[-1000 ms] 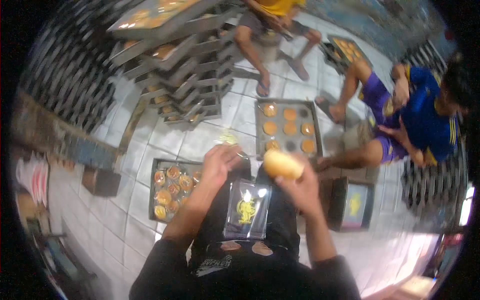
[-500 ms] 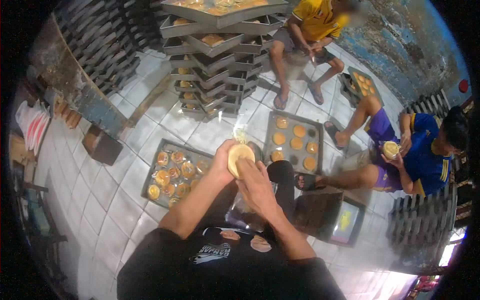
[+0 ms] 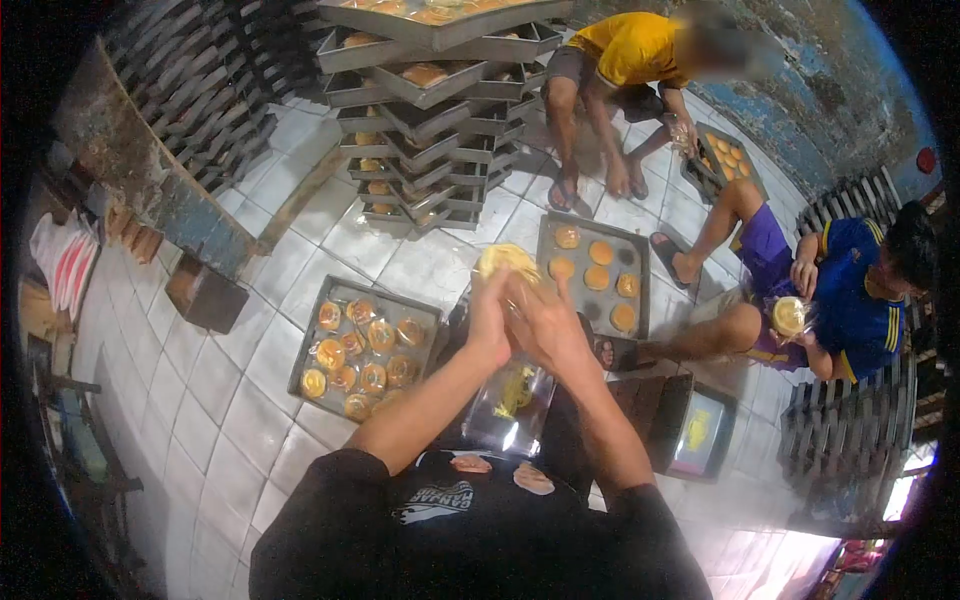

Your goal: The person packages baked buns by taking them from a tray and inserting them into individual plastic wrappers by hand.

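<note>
A round golden bun (image 3: pixel 508 262) is held up in front of me between both hands, with shiny clear plastic around it. My left hand (image 3: pixel 488 318) is closed on the bun's lower left side. From the right, my right hand (image 3: pixel 545 325) presses in against it, fingers close together; its fingertips are partly hidden. On my lap, below the hands, lies a stack of clear plastic bags (image 3: pixel 512 400) with yellow-green print. Several plastic-wrapped buns (image 3: pixel 373 377) fill a metal tray (image 3: pixel 425 350) to the left.
Another tray (image 3: pixel 625 255) with several unwrapped buns lies beyond my right hand. A tall stack of trays (image 3: pixel 430 150) stands ahead. One person in yellow (image 3: pixel 630 50) bends toward a tray; another in blue (image 3: pixel 858 285) holds a wrapped bun (image 3: pixel 789 317). A box (image 3: pixel 690 425) stands right.
Both hands have moved forward with the bun, and plastic now shows around it. The bag stack on my lap is uncovered. The person in yellow has leaned down toward the tray.
</note>
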A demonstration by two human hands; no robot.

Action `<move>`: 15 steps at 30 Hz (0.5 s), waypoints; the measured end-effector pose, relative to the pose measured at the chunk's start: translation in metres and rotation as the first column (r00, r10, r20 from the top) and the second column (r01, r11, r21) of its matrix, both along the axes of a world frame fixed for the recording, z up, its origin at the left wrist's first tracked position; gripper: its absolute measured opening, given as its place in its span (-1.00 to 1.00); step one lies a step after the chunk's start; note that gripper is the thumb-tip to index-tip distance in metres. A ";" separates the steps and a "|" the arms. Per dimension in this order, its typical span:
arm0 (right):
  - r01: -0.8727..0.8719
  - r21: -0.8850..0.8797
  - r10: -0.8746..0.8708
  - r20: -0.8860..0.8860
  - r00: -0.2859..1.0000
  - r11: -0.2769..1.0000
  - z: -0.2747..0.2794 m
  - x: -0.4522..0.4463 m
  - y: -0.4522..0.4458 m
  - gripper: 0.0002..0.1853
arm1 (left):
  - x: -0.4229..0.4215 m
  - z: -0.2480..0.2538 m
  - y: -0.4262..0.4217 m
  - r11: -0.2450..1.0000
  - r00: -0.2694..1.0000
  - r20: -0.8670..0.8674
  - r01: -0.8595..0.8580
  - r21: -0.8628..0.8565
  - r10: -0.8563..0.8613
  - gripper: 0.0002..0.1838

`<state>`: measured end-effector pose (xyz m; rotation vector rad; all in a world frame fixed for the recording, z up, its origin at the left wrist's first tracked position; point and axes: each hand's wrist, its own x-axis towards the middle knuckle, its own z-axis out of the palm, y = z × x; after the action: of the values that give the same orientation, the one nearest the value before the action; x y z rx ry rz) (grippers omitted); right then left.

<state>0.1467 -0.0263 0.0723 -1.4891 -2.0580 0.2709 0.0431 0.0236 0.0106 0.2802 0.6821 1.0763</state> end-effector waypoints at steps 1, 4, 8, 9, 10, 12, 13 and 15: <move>-0.066 0.131 0.063 0.026 0.998 0.989 0.001 0.005 -0.003 -0.59 | -0.003 -0.013 0.010 0.999 0.988 0.150 0.037 -0.029 -0.032 -0.35; -0.037 -0.180 -0.009 -0.245 0.969 0.983 0.014 -0.004 -0.022 -0.76 | -0.022 -0.011 0.022 0.990 0.935 0.333 0.138 -0.025 -0.122 -0.19; -0.183 -0.216 0.094 -0.365 0.926 0.959 -0.007 -0.017 -0.026 -0.90 | -0.017 -0.011 0.034 0.964 0.951 0.246 0.226 -0.138 -0.188 -0.17; -0.571 -0.282 0.234 -0.709 0.665 0.771 -0.003 -0.020 -0.040 -0.88 | -0.019 -0.033 0.041 0.988 0.959 0.239 0.155 0.015 -0.154 -0.23; -0.868 -0.157 0.194 -0.941 0.276 0.471 0.001 -0.024 -0.049 -0.83 | -0.027 -0.030 0.047 0.988 0.961 0.234 0.151 0.013 -0.150 -0.23; -0.851 -0.153 0.183 -0.943 0.278 0.503 0.002 -0.019 -0.057 -0.83 | -0.049 -0.020 0.056 0.998 0.976 0.219 0.015 -0.061 -0.001 -0.27; -0.829 -0.150 0.179 -0.941 0.287 0.538 0.004 -0.016 -0.059 -0.83 | -0.061 -0.021 0.058 0.998 0.970 0.240 -0.017 -0.064 0.032 -0.27; -0.311 -0.453 -0.197 -0.775 0.601 0.836 0.006 -0.016 -0.042 -0.87 | -0.060 -0.026 0.045 0.998 0.966 0.253 -0.028 -0.064 0.043 -0.26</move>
<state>0.1307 -0.0681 0.0780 -1.2105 -1.2872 1.4091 -0.0168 0.0685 -0.0153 0.0752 0.4891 1.1011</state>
